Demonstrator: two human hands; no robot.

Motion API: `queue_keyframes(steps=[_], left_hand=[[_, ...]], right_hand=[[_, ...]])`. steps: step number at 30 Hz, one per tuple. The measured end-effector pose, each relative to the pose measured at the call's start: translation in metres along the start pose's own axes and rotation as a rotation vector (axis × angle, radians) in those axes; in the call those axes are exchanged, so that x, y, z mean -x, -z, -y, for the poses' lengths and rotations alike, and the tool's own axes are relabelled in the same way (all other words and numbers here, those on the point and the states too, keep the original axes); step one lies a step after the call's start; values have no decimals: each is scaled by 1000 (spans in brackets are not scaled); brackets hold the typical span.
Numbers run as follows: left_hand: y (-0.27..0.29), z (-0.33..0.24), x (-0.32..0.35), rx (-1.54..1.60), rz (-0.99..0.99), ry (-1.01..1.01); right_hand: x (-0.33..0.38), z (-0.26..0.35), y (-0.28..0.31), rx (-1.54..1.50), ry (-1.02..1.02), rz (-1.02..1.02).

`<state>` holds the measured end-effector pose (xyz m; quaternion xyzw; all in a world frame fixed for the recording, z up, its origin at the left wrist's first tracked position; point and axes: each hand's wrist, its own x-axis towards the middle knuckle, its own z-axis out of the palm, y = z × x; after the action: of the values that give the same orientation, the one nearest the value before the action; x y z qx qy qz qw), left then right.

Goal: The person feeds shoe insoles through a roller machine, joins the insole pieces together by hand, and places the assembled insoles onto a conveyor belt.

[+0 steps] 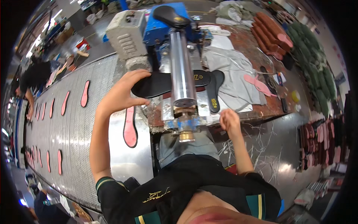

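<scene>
A black insole [156,84] lies crosswise beneath a shiny metal cylinder [179,63], which hides its middle; its gold-printed end shows on the right. My left hand [125,91] curves around the insole's left end, open, thumb and fingers spread. The fingertips touch its far edge, while the thumb sits by the near edge. A second black insole [215,93] overlaps that right end and points toward me. Beside its near tip is my right hand [229,122], fingers curled in, with nothing visible in them. Another black insole [169,16] rests on the cylinder's far end.
Left of me, a mesh conveyor [74,127] carries several pink insoles. One pink insole [130,130] lies on the metal plate near my left forearm. Grey cloth [235,71] covers part of the worktable. Brown insole stacks [270,35] stand far right. Someone [35,74] works across the conveyor.
</scene>
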<state>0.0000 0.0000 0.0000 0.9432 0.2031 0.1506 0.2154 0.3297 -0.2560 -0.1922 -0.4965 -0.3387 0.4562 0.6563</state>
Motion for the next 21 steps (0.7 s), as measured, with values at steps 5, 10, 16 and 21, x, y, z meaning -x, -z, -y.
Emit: queue_keyframes(steps=[5, 10, 16, 21], left_hand=[[19, 16, 14, -29, 35, -53], [20, 60, 68, 128, 36, 91], [-46, 154, 228, 1189, -461, 786], [-82, 183, 320, 1319, -826, 1392]], right_hand=[[41, -87, -1, 70, -411, 17], [57, -148, -2, 97, -495, 32], [41, -145, 2, 140, -540, 14], [39, -146, 7, 211, -541, 41]])
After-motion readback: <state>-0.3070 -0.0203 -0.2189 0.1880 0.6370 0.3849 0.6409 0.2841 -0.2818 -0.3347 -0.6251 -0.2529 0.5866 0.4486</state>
